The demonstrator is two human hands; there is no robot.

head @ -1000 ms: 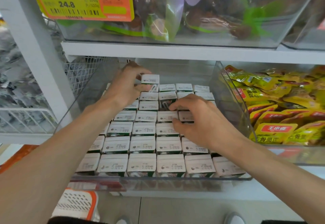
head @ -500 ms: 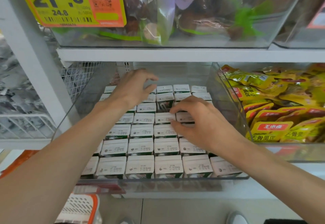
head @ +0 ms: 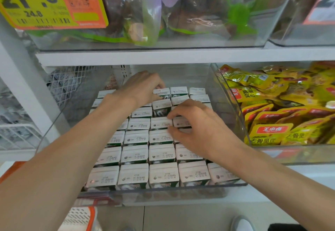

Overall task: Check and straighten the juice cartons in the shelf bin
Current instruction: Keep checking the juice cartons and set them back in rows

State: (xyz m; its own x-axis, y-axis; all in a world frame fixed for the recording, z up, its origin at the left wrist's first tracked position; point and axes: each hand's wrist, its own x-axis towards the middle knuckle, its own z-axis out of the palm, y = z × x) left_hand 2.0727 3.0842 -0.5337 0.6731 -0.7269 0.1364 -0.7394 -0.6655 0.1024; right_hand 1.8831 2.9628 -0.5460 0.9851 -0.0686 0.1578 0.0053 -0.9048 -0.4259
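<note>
Although seemingly tidy at the front, not yet finished at the back. Shows juice cartons (head: 163, 153) standing upright in a clear shelf bin (head: 163, 188) on the lower shelf, packed in close rows, with white tops and printed date codes facing up. In the front rows, level and touching, apparently already straight. Farther back, between the hands, green printed sides on show among the white tops, suggesting a leaning or low-sitting carton and small gaps. Left hand (head: 143, 87) stretched to the far rows, with fingers bent down over a back-row carton (head: 161, 92) and thumb against its near side, seemingly gripping it. Right hand (head: 201, 129) nearer and to the right, with index finger and thumb curled around a right-column carton (head: 181, 122), pinching it from two sides. Probably left to do: seating these two, then levelling the back rows. Just beside the bin on the right, yellow snack packets (head: 272, 131) in another clear bin; above, bagged goods (head: 190, 9) and a yellow-and-orange price tag (head: 45, 0).
</note>
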